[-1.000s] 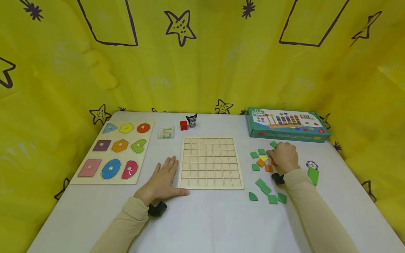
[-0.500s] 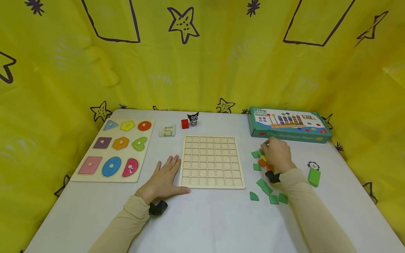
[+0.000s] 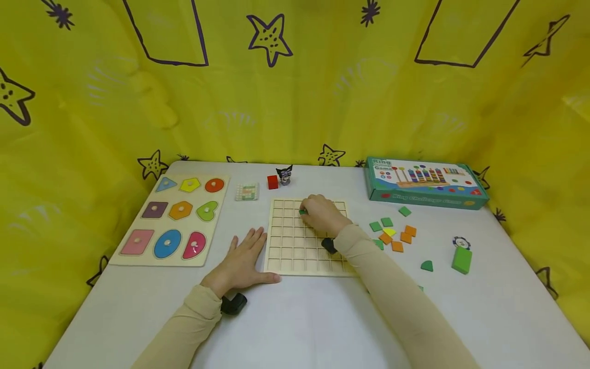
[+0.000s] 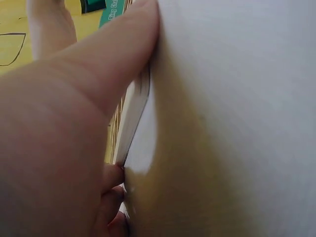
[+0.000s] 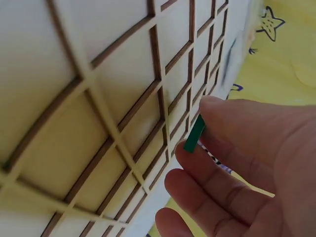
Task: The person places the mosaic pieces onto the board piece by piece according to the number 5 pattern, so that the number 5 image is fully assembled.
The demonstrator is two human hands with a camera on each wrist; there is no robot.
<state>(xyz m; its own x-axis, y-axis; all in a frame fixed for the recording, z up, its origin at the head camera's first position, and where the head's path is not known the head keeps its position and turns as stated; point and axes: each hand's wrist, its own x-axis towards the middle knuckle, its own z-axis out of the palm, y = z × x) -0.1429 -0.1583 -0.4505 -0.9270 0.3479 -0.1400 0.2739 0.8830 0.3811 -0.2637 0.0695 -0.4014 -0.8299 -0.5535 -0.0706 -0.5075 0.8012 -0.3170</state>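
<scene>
A pale wooden grid board (image 3: 287,261) lies in the middle of the white table. Over its upper part, my right hand (image 3: 322,215) pinches a small green tile (image 5: 194,134) between thumb and index finger. In the right wrist view the tile stands edge-on, close to the board's raised ridges. Flat on the table at the board's left side rests my left hand (image 3: 241,261), fingers straight, the thumb by the board's near left corner. To the right of the board lie loose green tiles (image 3: 375,226), orange tiles (image 3: 411,231) and a yellow piece (image 3: 390,232). My right forearm hides some pieces.
On the left lies a shape puzzle board (image 3: 152,220). Behind the grid board are a patterned card (image 3: 247,191), a red cube (image 3: 273,182) and a small figurine (image 3: 284,175). A game box (image 3: 426,184), round chip (image 3: 461,242) and green block (image 3: 462,260) stand right.
My right hand has moved left from the loose pieces to above the grid board, carrying a green tile. The left hand stays where it was beside the board.
</scene>
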